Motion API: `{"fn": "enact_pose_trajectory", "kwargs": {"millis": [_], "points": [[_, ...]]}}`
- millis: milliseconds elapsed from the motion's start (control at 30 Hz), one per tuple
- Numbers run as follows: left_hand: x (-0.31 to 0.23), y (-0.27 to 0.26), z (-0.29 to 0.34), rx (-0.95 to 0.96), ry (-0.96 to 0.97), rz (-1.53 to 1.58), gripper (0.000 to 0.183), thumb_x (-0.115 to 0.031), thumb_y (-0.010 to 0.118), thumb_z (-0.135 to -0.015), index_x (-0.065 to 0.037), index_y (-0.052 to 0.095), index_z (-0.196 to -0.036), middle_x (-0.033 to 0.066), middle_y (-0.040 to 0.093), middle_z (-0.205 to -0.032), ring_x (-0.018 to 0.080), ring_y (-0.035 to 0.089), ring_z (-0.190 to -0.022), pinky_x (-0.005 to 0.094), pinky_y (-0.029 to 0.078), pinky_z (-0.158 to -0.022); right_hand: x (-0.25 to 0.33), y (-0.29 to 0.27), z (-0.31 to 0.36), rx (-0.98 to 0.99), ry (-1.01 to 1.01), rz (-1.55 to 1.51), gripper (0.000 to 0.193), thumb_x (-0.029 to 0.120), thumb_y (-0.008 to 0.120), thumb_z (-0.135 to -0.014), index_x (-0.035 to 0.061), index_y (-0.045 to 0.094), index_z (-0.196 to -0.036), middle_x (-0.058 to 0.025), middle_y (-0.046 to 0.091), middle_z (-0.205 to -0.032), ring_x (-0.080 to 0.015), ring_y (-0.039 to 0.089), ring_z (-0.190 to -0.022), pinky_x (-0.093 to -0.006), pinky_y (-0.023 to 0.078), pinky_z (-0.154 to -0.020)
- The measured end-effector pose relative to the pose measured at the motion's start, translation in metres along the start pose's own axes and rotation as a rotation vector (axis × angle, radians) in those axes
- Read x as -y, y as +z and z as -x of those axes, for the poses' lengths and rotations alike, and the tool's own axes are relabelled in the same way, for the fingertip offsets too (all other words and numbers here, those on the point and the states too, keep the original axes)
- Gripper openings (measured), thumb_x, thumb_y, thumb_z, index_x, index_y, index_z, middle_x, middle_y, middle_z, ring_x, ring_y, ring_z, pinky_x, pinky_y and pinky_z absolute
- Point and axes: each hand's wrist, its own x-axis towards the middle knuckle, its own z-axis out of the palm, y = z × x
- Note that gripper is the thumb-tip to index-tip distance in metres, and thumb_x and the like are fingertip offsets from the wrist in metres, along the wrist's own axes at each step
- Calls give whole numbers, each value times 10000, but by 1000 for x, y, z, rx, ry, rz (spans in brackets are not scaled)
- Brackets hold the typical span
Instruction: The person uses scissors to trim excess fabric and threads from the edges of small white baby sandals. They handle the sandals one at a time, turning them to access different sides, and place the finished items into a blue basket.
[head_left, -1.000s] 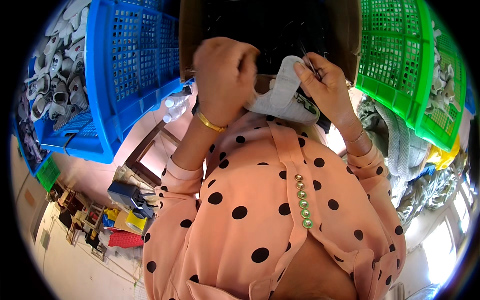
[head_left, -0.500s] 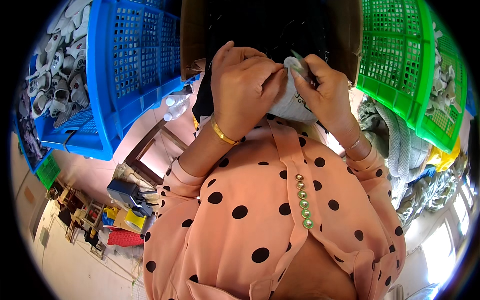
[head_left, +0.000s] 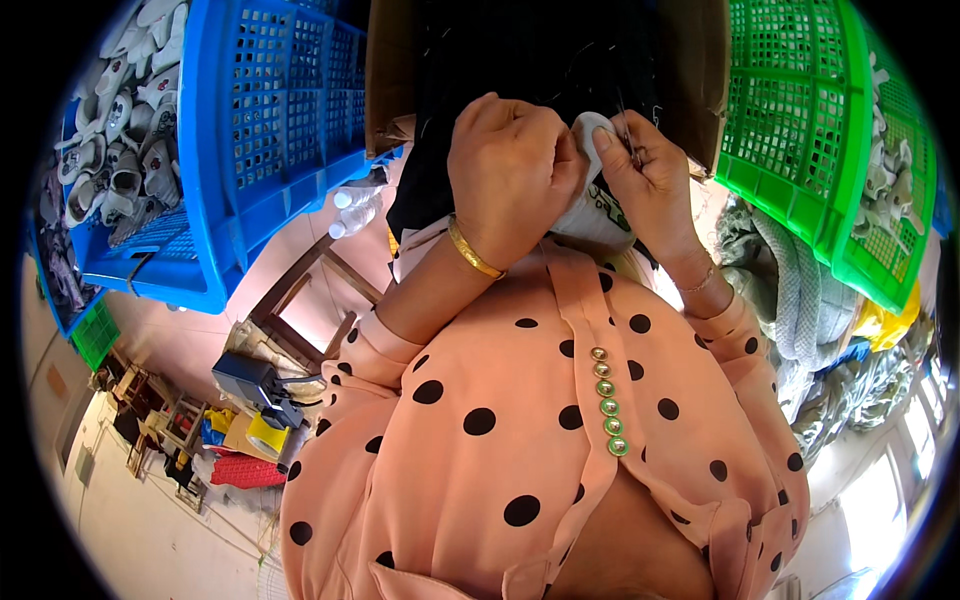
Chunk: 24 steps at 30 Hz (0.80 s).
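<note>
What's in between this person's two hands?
In the head view, a pale grey shoe piece is between the left hand and right hand.

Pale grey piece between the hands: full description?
The pale grey piece looks like a fabric shoe upper, with dark marking on its side and a rounded tab pointing away from the wearer. The right hand pinches the tab, thumb on it; the left hand hides its left part, grip unclear. Contact with the blouse can't be told.

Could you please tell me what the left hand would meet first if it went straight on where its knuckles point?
The left hand would probably meet the black fabric, though depth is unclear.
</note>
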Motion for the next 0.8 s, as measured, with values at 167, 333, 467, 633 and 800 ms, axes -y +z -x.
{"fn": "enact_pose_trajectory", "kwargs": {"millis": [167, 333, 467, 633, 800], "points": [[36, -4, 5, -11, -342, 130, 69, -117, 664, -784, -52, 639, -784, 94, 660, -664, 264, 656, -593, 330, 510, -550, -5, -1, 10, -29, 200, -313, 234, 194, 595, -950, 29, 493, -820, 57, 393, -585, -7, 342, -545, -187, 286, -477], [25, -16, 7, 383, -414, 689, 244, -128, 636, -906, 16, 634, -1103, 91, 693, -974, 108, 638, -877, 223, 502, -776, -9, -4, 5, 2, 156, -326, 236, 227, 584, -959, 37, 514, -837, 58, 392, -584, -8, 349, -544, -184, 298, -477], [10, -14, 9, 512, -598, 833, 244, -150, 674, -887, 24, 656, -1058, 47, 687, -874, 52, 592, -764, 188, 480, -682, -9, -14, 0, -14, -22, -24, 296, 319, 617, -932, 43, 537, -860, 16, 428, -555, -56, 430, -494, -234, 360, -459], [14, -11, 10, 457, -685, 1020, 198, -117, 673, -884, 18, 675, -1029, 44, 692, -877, 52, 601, -779, 194, 494, -697, 4, -35, -4, -126, -448, 740, 425, 478, 620, -858, 80, 502, -768, -29, 511, -557, -202, 535, -475, -313, 415, -446], [13, -8, 12, 373, -693, 1121, 189, -89, 677, -873, 31, 674, -1019, 48, 693, -843, 38, 585, -692, 171, 466, -597, 14, -39, -8, -91, -620, 1153, 457, 518, 628, -823, 126, 440, -682, -11, 456, -515, -174, 513, -450, -290, 412, -444]]}}
